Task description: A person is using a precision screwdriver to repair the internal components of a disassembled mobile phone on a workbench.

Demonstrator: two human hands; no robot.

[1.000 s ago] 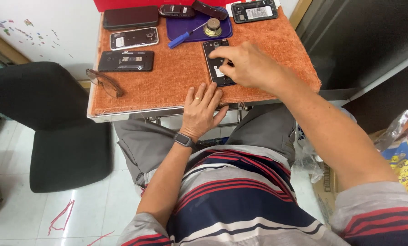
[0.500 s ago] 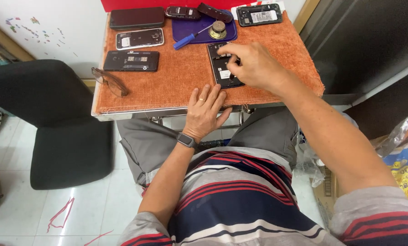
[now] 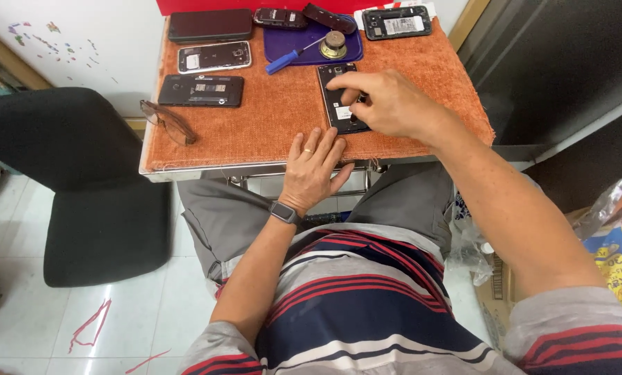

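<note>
An opened black phone (image 3: 337,94) lies back-up on the orange cloth (image 3: 269,125) that covers a small table. My right hand (image 3: 387,104) rests on this phone, its fingertips pressing into the open back. My left hand (image 3: 312,169) lies flat on the cloth's near edge, fingers spread, holding nothing; it wears a ring and a wrist watch. A blue-handled screwdriver (image 3: 288,57) and a small round brass piece (image 3: 334,46) sit on a purple mat (image 3: 309,43) just beyond the phone.
Several other phones lie on the cloth: one opened at the left (image 3: 201,90), one with a silver frame (image 3: 214,57), a black one (image 3: 209,26), another opened (image 3: 397,23) at the far right. Brown glasses (image 3: 168,121) sit at the left edge. A black chair (image 3: 68,180) stands left; bags (image 3: 610,236) right.
The view has shifted so the table sits lower in the picture. My right hand has slid a little down the opened phone; my left hand stays flat on the cloth.
</note>
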